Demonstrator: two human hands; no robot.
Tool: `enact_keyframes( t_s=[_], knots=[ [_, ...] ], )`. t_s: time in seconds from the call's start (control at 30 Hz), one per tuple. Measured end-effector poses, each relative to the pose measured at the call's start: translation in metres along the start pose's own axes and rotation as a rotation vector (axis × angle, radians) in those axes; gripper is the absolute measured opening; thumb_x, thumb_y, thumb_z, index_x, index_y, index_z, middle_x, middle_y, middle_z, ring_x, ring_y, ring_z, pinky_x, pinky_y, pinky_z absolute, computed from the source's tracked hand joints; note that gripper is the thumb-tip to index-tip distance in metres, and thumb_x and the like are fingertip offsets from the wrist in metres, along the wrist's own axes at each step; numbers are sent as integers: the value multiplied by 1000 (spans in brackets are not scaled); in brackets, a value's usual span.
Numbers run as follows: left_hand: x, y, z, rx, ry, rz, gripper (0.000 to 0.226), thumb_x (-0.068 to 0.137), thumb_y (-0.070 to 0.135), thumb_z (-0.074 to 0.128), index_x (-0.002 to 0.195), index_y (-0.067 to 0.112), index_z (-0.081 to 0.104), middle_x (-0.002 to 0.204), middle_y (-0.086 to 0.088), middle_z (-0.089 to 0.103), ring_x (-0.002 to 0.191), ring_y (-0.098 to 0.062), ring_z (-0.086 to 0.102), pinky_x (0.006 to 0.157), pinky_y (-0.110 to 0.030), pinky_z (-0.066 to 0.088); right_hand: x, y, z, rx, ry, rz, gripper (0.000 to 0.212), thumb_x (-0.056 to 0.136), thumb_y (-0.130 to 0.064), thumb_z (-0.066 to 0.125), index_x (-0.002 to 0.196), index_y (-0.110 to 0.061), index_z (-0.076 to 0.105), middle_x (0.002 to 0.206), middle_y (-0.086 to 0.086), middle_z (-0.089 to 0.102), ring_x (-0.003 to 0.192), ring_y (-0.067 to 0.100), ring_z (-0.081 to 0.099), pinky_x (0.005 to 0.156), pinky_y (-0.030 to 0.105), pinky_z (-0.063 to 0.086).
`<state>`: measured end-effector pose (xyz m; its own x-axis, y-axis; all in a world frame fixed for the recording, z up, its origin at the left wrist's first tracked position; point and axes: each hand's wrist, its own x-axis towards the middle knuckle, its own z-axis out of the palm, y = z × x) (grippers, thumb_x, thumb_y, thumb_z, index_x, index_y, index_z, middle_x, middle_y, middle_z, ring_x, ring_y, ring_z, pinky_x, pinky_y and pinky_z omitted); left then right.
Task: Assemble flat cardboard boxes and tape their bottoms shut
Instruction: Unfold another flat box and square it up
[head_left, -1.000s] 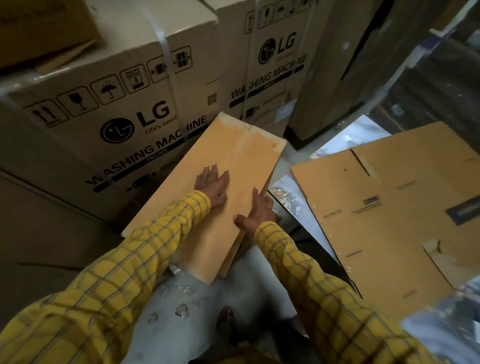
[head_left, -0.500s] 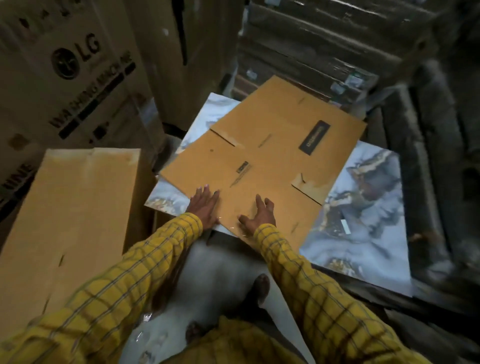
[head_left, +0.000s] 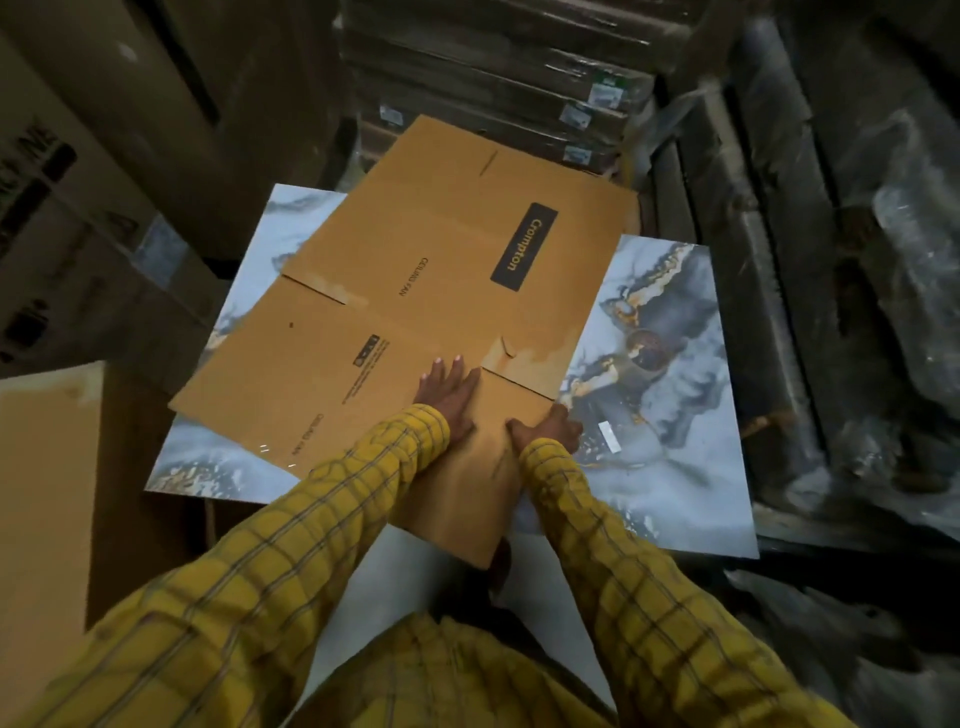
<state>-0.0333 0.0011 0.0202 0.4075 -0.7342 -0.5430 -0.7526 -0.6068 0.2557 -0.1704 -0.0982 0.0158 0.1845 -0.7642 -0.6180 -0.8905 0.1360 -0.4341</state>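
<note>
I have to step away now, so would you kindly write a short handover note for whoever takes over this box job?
Left hand: flat, fingers straight, pressing on the flat cardboard box.
Right hand: at the box's near right edge, fingers curled over it in a grip.
The box lies unfolded on the marbled sheet. An upright box stands at far left.
Done: flat box in hand.
Left: open it up, fold the bottom flaps, tape them. No tape is in view.

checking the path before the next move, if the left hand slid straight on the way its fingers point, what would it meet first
The left hand lies flat on the box, fingers pointing up and away. Straight on it would probably just cross bare cardboard, with the Crompton label off to the right of that line.
</note>
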Motion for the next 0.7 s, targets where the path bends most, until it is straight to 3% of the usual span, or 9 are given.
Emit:
enact_keyframes(
  t_s=[0.1,0.17,0.2,0.27,0.33,0.4,0.47,0.6,0.7],
  knots=[
    [25,11,-4,-57,-24,-2,93,94,50,58,160,19,-1,167,-12,-5,151,-42,-3,122,-54,9,20,-5,-8,207,7,120,74,83,-40,76,144,-8,46,144,22,44,129,43,49,105,43,43],
    [37,18,-5,-133,-54,-32,105,88,68,54,159,18,-3,166,-16,3,152,-41,2,123,-52,9,42,-3,-9,370,-56,193,67,85,-49,69,134,-6,58,135,19,58,121,40,57,100,41,47],
    [42,23,-7,-159,-65,-58,114,80,79,51,159,18,-5,166,-18,5,151,-42,4,122,-52,8,52,-1,-11,446,-113,226,63,84,-56,63,123,-7,65,123,17,66,108,38,64,93,40,51],
    [46,36,-16,-212,-112,-94,130,65,93,48,158,23,-9,165,-22,4,150,-45,3,122,-56,5,56,2,-15,689,-204,310,47,93,-55,51,87,-11,68,78,13,72,62,27,64,61,29,54],
    [48,47,-27,-268,-171,-107,150,38,107,39,157,33,-15,164,-23,-5,149,-50,-4,120,-62,4,50,0,-20,876,-266,315,39,102,-40,44,77,-14,59,55,4,63,49,21,50,49,24,41],
    [51,49,-34,-272,-235,-95,161,21,109,37,154,37,-21,164,-23,-11,148,-52,-8,118,-66,3,45,-6,-21,926,-316,291,35,102,-33,48,77,-15,65,57,1,65,56,21,52,58,30,40],
    [57,44,-34,-267,-258,-66,163,24,103,50,153,37,-24,164,-23,-6,149,-50,-2,119,-65,8,43,-10,-18,1010,-369,251,43,100,-28,48,68,-13,73,53,0,61,49,18,53,59,28,40],
    [47,32,-49,-302,-228,3,144,47,83,60,157,28,-15,164,-18,15,146,-39,29,116,-46,32,32,-24,-26,1067,-459,191,31,97,-28,50,88,-7,72,77,7,72,68,29,65,66,35,55],
    [37,13,-56,-509,-236,79,119,74,56,77,160,23,3,164,-8,19,148,-25,27,117,-31,27,28,-39,-23,1104,-495,164,30,77,-32,65,95,-8,67,93,11,69,76,33,62,77,41,52]
  ],
)
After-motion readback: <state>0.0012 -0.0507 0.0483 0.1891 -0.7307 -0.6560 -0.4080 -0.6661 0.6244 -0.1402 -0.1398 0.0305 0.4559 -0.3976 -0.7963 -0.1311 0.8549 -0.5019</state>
